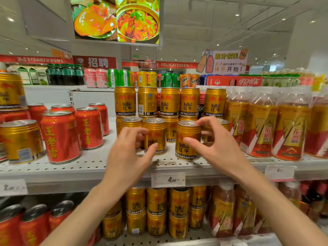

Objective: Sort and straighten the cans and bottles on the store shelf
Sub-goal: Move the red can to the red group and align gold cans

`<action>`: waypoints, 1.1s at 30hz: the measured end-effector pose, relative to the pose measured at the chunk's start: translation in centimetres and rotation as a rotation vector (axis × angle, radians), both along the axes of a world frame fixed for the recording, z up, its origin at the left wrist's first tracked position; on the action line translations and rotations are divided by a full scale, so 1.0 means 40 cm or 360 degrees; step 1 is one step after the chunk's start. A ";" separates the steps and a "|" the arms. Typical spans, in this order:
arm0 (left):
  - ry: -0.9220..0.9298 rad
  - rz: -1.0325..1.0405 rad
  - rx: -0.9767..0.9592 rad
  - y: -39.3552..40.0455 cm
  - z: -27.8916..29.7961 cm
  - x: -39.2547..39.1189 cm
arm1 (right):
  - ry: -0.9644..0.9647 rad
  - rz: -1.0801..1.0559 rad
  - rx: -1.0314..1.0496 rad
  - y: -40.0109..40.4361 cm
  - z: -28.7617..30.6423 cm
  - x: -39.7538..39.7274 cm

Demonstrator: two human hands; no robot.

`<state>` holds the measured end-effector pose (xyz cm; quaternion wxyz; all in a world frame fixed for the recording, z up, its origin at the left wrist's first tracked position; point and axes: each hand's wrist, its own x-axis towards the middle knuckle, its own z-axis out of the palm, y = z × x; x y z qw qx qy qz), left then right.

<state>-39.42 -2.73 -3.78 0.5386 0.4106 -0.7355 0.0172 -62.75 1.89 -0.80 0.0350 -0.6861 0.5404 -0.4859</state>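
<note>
Both hands at the front of the shelf (88, 167), among the gold cans. Right hand (215, 144): grip half closed round the front can (187, 139), thumb on its face, fingertips at the rim; the can stands upright near the shelf edge. Left hand (129, 151): fingers curled about the middle can (155, 135); firm contact not certain. To do this well: turn each can label-forward, keep it upright, slide rather than lift, and close the gap between the two.
</note>
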 end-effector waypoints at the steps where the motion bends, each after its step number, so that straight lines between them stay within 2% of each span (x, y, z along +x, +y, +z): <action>1: 0.0042 0.0096 0.0000 -0.010 0.001 0.018 | 0.0024 -0.0033 -0.0022 0.002 -0.009 0.006; 3: 0.0030 0.0233 0.0114 -0.025 0.005 0.044 | 0.0055 -0.0074 -0.0070 0.000 -0.026 0.017; 6: -0.0041 0.0198 0.0322 -0.031 0.018 0.052 | 0.0024 -0.0062 -0.0053 -0.005 -0.033 0.020; 22: -0.0196 0.0061 0.0369 -0.052 0.031 0.010 | -0.0040 -0.0178 -0.0084 -0.002 -0.067 0.027; 27: -0.0080 -0.0131 0.0367 -0.024 0.019 0.047 | -0.0237 -0.0129 -0.0040 0.023 -0.080 0.055; 30: 0.0118 -0.0246 0.0341 0.023 0.001 0.076 | -0.0415 -0.0142 -0.0055 0.056 -0.097 0.081; 33: 0.0328 -0.0442 0.0441 0.080 -0.019 0.122 | -0.0528 -0.0200 -0.0136 0.099 -0.122 0.121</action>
